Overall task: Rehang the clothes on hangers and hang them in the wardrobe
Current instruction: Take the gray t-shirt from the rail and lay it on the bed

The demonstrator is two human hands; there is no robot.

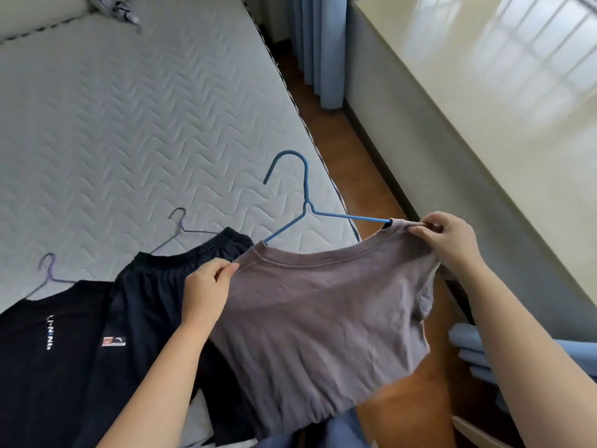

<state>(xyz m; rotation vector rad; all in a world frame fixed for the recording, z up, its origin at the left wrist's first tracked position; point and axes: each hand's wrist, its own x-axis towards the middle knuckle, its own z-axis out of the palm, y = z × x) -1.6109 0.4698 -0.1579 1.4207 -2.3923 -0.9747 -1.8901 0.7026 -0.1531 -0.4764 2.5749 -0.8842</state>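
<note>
The grey T-shirt (316,312) is held up in the air over the near edge of the bed (129,124), its hem hanging toward the person. A blue hanger (306,206) is threaded through the neck opening: both wire arms run down into the collar while the hook stands clear above, so the shirt looks part-way onto it, with the shoulders not yet settled.

Both hands are closed on fabric, 1 at each shoulder. The left hand (206,286) pinches the left shoulder seam between thumb and fingers; the right hand (452,244) pinches the collar edge where the hanger's right arm enters. Holding both ends spreads the neckline, probably so the cloth can be drawn over each hanger tip in turn.

Just beside the left hand, 2 dark garments lie flat on the bed: a waistbanded dark garment (155,302) and a black T-shirt (48,367) with white lettering. Each has its thin wire hanger, (181,225) and (48,273), sticking out at the top, seemingly already hung and waiting to be carried. No wardrobe is in view.

A crumpled cloth (119,8) lies at the bed's far end, well apart. Wooden floor (355,156) runs along the bed's right side.
</note>
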